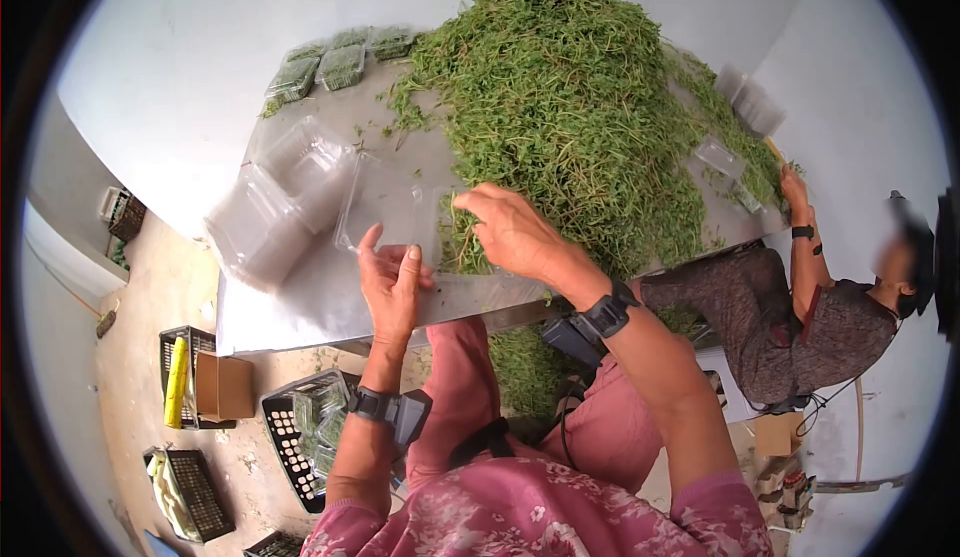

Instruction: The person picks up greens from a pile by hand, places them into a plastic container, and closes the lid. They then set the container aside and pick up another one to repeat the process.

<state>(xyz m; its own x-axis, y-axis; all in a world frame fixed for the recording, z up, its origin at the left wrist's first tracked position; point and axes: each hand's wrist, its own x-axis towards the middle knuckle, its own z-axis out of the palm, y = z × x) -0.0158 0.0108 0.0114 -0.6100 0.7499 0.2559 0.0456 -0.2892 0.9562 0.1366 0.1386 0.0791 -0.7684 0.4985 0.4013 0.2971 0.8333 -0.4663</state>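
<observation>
My left hand point(391, 282) is at the front of the metal table point(300, 307), fingers apart and palm turned up, beside an open clear plastic box point(388, 207). Its fingers overlap the box's near edge. To the right, my right hand point(515, 237) reaches over the box's right side, its fingers bent around a few green sprigs point(462, 242). Just behind it rises a large heap of cut green stems and leaves point(570, 107). Stacked empty clear boxes point(262, 219) lean at the left of the open box.
Filled, closed boxes point(343, 67) stand at the back left. A co-worker point(820, 327) sits at the right, one hand near the heap's edge. On the floor are a black crate of filled boxes point(315, 427), more crates point(200, 492) and a cardboard box point(224, 387).
</observation>
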